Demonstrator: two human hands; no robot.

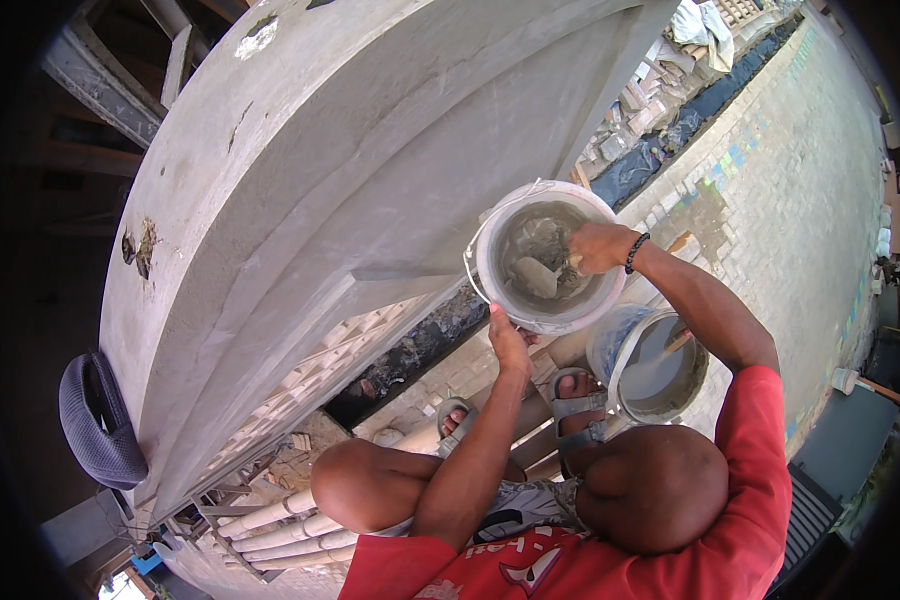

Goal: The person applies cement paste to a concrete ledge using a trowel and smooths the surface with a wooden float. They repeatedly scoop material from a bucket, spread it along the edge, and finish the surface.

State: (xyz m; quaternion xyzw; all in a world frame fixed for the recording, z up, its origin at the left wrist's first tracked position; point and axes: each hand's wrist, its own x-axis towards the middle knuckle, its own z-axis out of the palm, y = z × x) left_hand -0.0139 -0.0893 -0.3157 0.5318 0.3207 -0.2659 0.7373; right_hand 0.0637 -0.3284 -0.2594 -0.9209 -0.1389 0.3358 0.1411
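A pale bucket (540, 322) with a white handle hangs tilted in front of me, its mouth facing me. Wet grey mortar (542, 232) coats its inside. My left hand (511, 345) grips the bucket at its near edge; some of the fingers are hidden behind the bucket. Reaching into the mouth from the right, my right hand (602, 248) is closed around the handle of a trowel. The mortar-smeared trowel blade (536, 277) lies against the mortar. A black beaded bracelet circles my right wrist.
A curved grey plastered wall (300, 180) rises at the left, with a dark knitted cap (100, 425) on its edge. A second bucket (620, 375) of greyish water, a stick inside, stands beside my sandalled feet. Bamboo poles (290, 530) lie beneath me; paving and rubble are far below.
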